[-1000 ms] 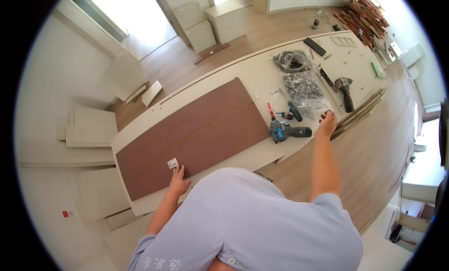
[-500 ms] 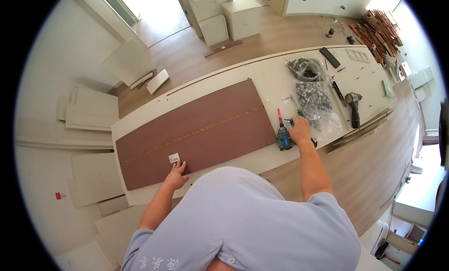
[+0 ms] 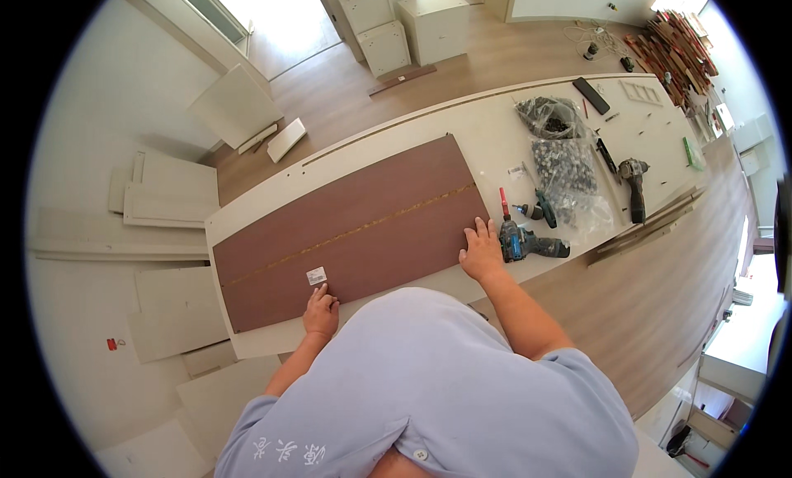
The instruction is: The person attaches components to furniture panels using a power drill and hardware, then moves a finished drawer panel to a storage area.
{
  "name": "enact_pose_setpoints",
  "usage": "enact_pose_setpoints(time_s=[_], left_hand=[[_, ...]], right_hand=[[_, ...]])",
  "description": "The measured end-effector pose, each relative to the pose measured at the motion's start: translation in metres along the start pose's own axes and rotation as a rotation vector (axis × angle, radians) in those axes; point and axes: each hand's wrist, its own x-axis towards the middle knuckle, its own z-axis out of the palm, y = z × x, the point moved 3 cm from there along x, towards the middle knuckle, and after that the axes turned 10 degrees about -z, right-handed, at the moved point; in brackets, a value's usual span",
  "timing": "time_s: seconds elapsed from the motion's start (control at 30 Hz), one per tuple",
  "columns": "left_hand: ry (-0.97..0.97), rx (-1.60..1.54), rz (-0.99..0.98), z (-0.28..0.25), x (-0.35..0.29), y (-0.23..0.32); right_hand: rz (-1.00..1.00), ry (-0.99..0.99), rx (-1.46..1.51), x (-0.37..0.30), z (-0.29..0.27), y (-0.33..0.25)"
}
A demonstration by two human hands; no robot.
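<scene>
– "Pale wooden floor (image 3: 417,111) surrounds the white table (image 3: 487,127). What is lying on this table?"

– "One long brown panel (image 3: 355,243), with a yellowish line along its length. On its side nearer to the person there is a white label (image 3: 317,276)."

– "And how are the hands?"

– "Left hand (image 3: 321,311) rests at the panel's near edge, just beside the label, with fingers loosely bent. Right hand (image 3: 481,254) is on the panel's near right corner, fingers and thumb spread apart. How strongly they press, I cannot tell."

– "What is to the right of the panel?"

– "First, a blue-and-black drill (image 3: 513,242), close to its corner. Then clear plastic bags (image 3: 565,169) of small pieces, and, farther from the panel, a dark drill (image 3: 635,183)."
</scene>
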Motion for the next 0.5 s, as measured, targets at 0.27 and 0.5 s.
enact_pose_setpoints(time_s=[0.27,0.5], left_hand=[[-0.011,-0.075,-0.033,0.005,0.000,-0.014],[-0.051,-0.064,-0.154,-0.010,-0.020,-0.059]], right_hand=[[-0.039,0.014,0.024,-0.023,0.017,0.004],[-0.102,0.045,0.157,-0.076,0.037,-0.020]])
